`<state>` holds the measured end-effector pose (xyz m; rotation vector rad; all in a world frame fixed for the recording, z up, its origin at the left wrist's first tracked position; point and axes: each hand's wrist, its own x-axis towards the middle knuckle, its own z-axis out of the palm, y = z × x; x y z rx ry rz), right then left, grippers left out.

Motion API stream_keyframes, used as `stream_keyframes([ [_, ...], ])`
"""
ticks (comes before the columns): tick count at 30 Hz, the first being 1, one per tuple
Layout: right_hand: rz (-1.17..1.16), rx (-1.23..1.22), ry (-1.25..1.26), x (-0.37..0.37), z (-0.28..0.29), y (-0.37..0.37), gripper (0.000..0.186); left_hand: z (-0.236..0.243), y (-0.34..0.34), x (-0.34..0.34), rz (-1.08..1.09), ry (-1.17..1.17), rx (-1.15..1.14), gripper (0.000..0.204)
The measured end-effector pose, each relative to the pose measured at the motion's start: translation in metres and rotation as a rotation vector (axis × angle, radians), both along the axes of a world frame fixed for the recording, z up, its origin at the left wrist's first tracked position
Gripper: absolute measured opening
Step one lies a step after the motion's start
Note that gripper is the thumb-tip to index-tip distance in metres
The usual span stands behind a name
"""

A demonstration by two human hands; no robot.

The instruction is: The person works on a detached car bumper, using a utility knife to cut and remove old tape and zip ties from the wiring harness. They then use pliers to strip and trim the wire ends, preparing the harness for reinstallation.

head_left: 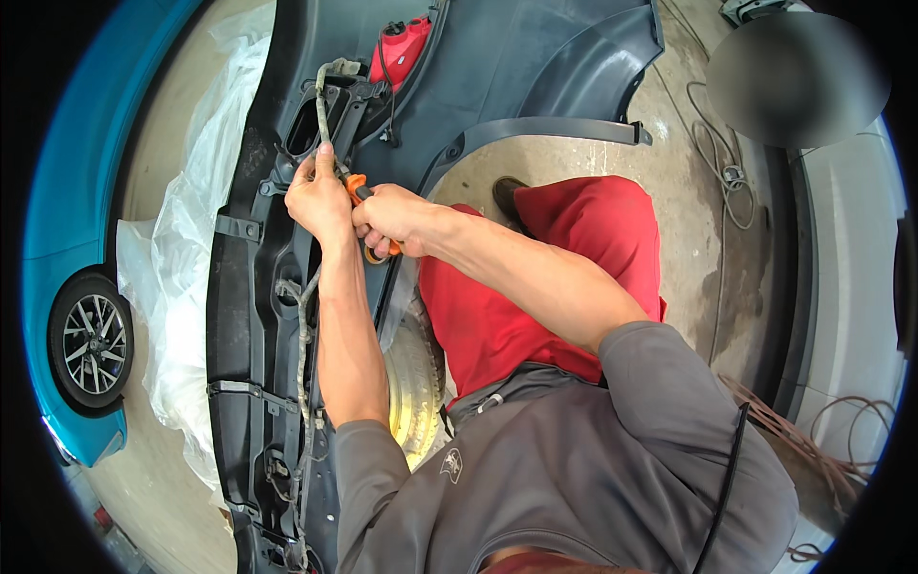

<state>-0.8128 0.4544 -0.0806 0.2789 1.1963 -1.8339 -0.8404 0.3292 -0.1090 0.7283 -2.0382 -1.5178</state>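
Observation:
A dark grey car bumper cover (478, 81) lies before me with its inner side showing. A taped wiring harness (322, 105) runs along it, held down in places by brackets. My left hand (320, 201) is closed round this harness, with the thumb pointing along it. Close beside it, my right hand (392, 218) grips an orange-and-black-handled hand tool (357, 185) that looks like pliers. The tool's working end is mostly hidden by my hands. Above my hands, a red lamp (402, 48) sits in the bumper with a thin cable hanging by it.
Clear plastic sheeting (182, 287) lies left of the bumper, near a blue car (67, 220). A yellow-lit wheel-like round part (411, 392) shows beneath my left arm. Cables (732, 177) and reddish hoses (813, 435) trail over the floor at the right, beside a light-coloured car (851, 277).

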Motion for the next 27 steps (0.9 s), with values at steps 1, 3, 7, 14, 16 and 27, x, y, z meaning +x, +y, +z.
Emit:
stream_keyframes([
  [1,0.005,0.002,-0.004,0.000,-0.001,-0.001,0.009,-0.001,-0.001,0.001,0.000,-0.004,0.006,0.041],
  [3,0.017,0.007,-0.011,0.001,-0.004,-0.002,0.010,-0.003,-0.003,0.002,0.001,0.014,0.053,0.040],
  [7,0.039,0.053,0.032,0.003,-0.007,-0.006,0.008,-0.003,-0.003,0.004,-0.011,0.036,0.128,0.038],
  [14,0.289,0.715,0.784,-0.002,-0.010,0.014,0.046,0.000,-0.015,0.012,-0.175,0.063,0.117,0.032],
  [16,0.432,0.816,0.892,-0.013,0.010,0.027,0.049,0.010,-0.026,0.017,-0.233,0.011,0.161,0.030],
  [27,0.436,0.775,0.888,-0.031,0.018,0.052,0.030,0.013,-0.024,0.012,-0.259,0.005,0.200,0.029],
])
